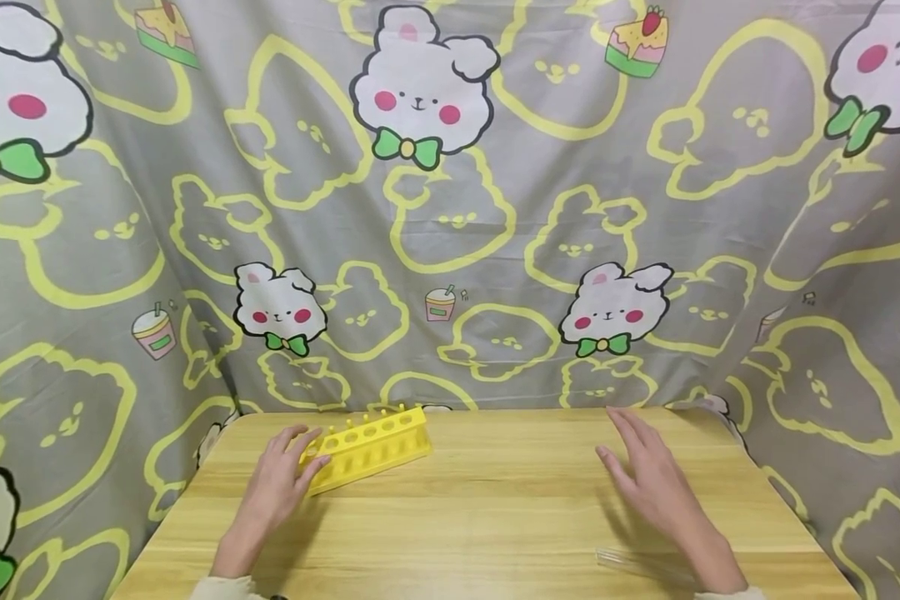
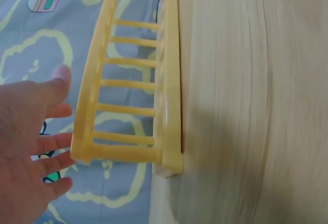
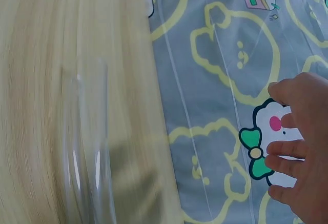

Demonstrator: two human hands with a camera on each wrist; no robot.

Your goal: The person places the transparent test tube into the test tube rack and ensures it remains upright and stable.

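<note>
A yellow plastic test tube rack stands at the left of the table, set at a slant. Its top has a row of round holes with short pegs behind them. My left hand is at the rack's left end, fingers spread and relaxed; whether they touch it I cannot tell. In the left wrist view the rack appears side-on beside the fingers. My right hand hovers over the right side, holding nothing, fingers loosely extended. Below it lie clear tubes, seemingly two side by side, partly hidden by the forearm in the head view.
The wooden table has light, striped grain. A grey curtain with cartoon rabbits hangs behind the table's far edge and along both sides.
</note>
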